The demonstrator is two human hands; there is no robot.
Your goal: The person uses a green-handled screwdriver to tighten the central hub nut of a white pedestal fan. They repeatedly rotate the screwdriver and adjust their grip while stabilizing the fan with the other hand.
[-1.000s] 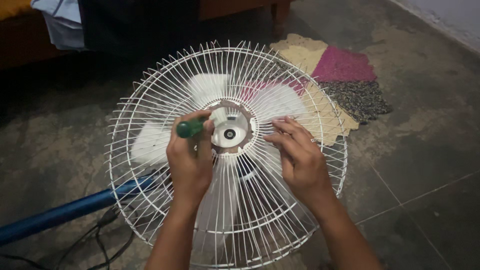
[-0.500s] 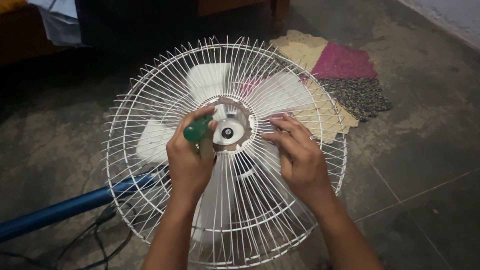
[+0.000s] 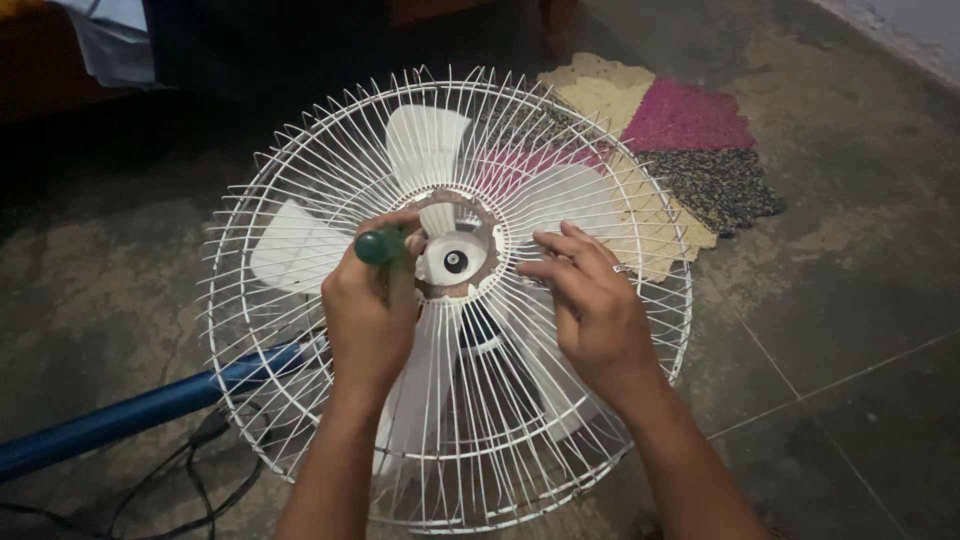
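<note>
— So, what have your hands got?

— My left hand [image 3: 368, 305] is clenched around a green-handled screwdriver [image 3: 380, 246]. Only the rounded green end shows above my thumb; the shaft and tip are hidden behind my fingers, so I cannot tell where the tip sits. The hand lies on the white wire fan guard [image 3: 300, 160], just left of the hub [image 3: 455, 260] at its centre.

— And the other one?

— My right hand [image 3: 592, 305] is released, gripping nothing. Its fingers are spread flat on the wires just right of the hub, fingertips [image 3: 528, 268] near the rusty ring around it. A ring is on one finger.

— Can you see the fan inside?

— Partly. The white blades [image 3: 425, 140] show through the wires above and to the left of the hub; the lower ones are covered by my hands and forearms. Something dark sits below the hub, behind the wires; I cannot make it out.

— What else lies about?

— A blue pole [image 3: 120, 415] runs away from the guard's lower left, cut off by the picture's edge, with a black cable [image 3: 200, 470] beside it. Beyond the guard, up and right of the hub, a patchwork mat [image 3: 690, 120] lies on the floor [image 3: 850, 330], partly behind the wires. The guard's bottom edge is close to the picture's lower border.
</note>
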